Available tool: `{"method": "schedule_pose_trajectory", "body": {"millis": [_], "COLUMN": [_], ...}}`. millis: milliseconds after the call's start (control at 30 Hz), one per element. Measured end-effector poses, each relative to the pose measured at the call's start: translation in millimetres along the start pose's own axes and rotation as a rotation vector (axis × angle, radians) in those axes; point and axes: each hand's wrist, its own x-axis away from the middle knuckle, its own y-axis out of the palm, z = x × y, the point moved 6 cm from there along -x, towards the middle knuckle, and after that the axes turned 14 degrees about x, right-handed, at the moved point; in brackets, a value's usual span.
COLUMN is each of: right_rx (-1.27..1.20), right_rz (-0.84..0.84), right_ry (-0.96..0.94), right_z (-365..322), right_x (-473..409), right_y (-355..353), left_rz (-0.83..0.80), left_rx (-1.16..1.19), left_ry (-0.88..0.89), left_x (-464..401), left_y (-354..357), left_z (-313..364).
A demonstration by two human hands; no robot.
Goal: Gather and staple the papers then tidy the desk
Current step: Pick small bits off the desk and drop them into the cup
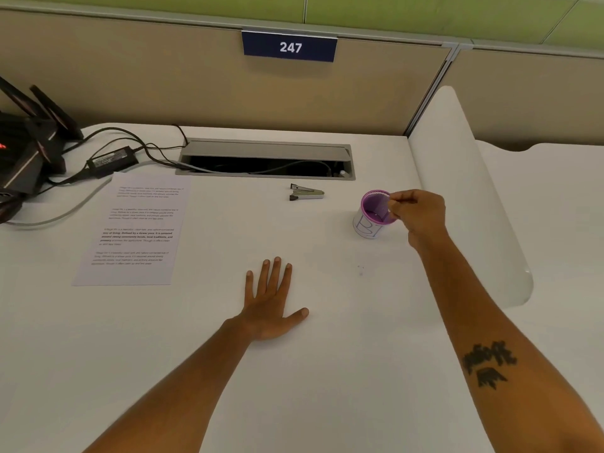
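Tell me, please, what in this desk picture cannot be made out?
Head view only:
- Paper: print too small and blurred to read; whether stapled or several sheets cannot be told.
- Right hand over the purple cup: whatever its pinched fingertips hold is too small.
- Black device: cut off by the left edge.
- Cable slot: inside too dark.

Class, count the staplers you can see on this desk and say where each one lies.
1. The stapler lies on the white desk just in front of the cable tray, between the printed paper and the purple pen cup. Others may be hidden.
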Motion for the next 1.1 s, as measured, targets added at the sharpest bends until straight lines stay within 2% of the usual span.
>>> {"method": "schedule_pose_trajectory", "body": {"millis": [167, 300, 667, 1000, 1100], "right_rx": [0.456, 0.606, 0.611, 0.587, 0.536], "right_rz": [0.005, 0.028, 0.043, 0.019, 0.056], "right_ry": [-0.254, -0.357, -0.446, -0.469, -0.465], "right_z": [-16, -25, -30, -32, -31], "right_x": [-12, -11, -10, -10, -7], "right_y": [10, 13, 14, 13, 9], "left_rz": [-0.003, 0.0, -0.006, -0.01, -0.014], "left_rx": [-0.004, -0.006, -0.003, -0.003, -0.005], "left_ry": [-0.002, -0.001, -0.006, -0.01, -0.011], "left_x": [-1, -1, -2, -3, -3], "left_y": [-1, 0, 0, 0, 1], "left_z": [0, 0, -1, -2, -2]}}
